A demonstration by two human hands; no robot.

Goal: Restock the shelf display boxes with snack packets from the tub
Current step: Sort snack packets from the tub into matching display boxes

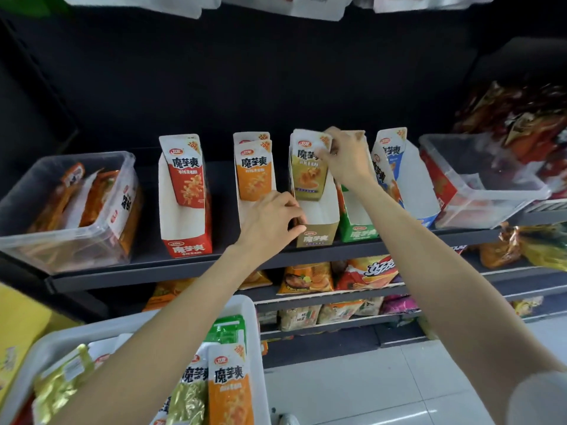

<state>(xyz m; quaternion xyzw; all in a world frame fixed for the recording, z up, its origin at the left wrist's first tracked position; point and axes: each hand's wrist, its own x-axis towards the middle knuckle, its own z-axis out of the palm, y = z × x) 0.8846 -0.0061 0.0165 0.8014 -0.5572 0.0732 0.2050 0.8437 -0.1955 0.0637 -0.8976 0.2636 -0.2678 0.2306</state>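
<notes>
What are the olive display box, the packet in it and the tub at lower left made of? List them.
Olive display box: probably printed cardboard, matte, plain white inside with folded edges.
Packet pinched by the right hand: looks like glossy plastic film.
Tub: apparently translucent white plastic with a thick rim.

Olive snack packets point(308, 167) upright in olive display box point(317, 237)

Dim shelf, wide-angle warp, blurry rt edge

snack packets point(308, 167): glossy foil-plastic | display boxes point(319, 223): matt cardboard | tub point(245, 305): translucent smooth plastic | shelf point(147, 268): dark matt metal
</notes>
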